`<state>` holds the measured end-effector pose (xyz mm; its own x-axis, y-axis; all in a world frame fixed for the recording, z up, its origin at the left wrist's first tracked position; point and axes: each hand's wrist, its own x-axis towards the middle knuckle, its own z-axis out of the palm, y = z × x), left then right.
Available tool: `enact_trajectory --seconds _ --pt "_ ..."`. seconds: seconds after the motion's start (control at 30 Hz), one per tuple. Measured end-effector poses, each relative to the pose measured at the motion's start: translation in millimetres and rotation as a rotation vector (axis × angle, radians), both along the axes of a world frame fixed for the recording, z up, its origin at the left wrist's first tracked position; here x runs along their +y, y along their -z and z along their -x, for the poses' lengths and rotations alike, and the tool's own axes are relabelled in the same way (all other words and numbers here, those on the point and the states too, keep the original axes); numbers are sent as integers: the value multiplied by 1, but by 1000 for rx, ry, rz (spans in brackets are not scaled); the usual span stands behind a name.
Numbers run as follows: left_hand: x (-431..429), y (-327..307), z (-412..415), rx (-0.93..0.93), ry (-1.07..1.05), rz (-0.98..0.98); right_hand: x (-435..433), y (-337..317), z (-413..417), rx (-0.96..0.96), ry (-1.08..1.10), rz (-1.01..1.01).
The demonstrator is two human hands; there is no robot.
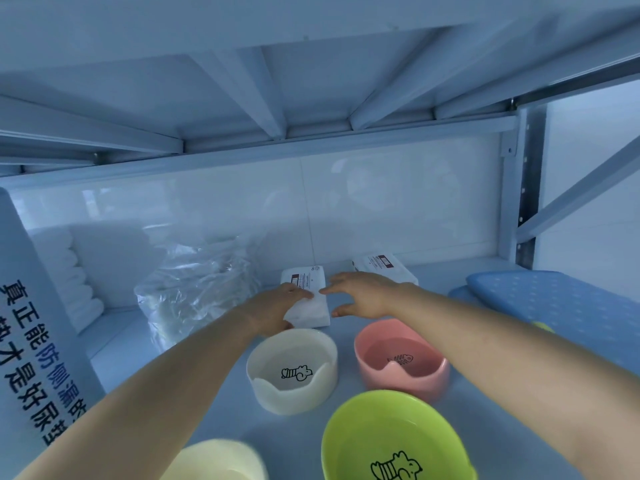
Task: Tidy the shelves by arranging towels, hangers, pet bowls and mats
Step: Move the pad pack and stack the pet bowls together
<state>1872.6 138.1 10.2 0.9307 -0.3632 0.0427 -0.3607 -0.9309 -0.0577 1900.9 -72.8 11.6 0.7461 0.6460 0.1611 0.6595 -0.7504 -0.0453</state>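
Observation:
A white packaged towel [311, 306] lies flat on the shelf [346, 341] in front of me. My left hand [277, 306] rests on its left side, fingers lying over the pack. My right hand [360, 294] hovers at its right edge with fingers spread and straight, fingertips close to the pack. A second white towel pack [381, 266] lies just behind my right hand. Nearer to me stand pet bowls: a cream one [292, 370], a pink one [401, 358], a green one [394, 441] and a pale yellow one [214, 462] at the bottom edge.
A crumpled clear plastic bag [194, 289] sits left of the towel pack. Rolled white towels [76, 282] are stacked at the far left behind a white printed package [34, 341]. Blue dotted mats [554, 303] lie on the right. The upper shelf hangs low overhead.

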Motion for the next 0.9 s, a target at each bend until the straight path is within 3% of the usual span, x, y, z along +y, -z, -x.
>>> enact_trajectory --seconds 0.37,0.7,0.9 --pt "11 13 -2 -143 65 163 3 5 -8 44 64 -18" --pt "6 8 -12 -55 0 101 10 12 -14 90 101 -51" --pt "1 6 -10 -18 94 227 -3 4 -12 79 127 -41"
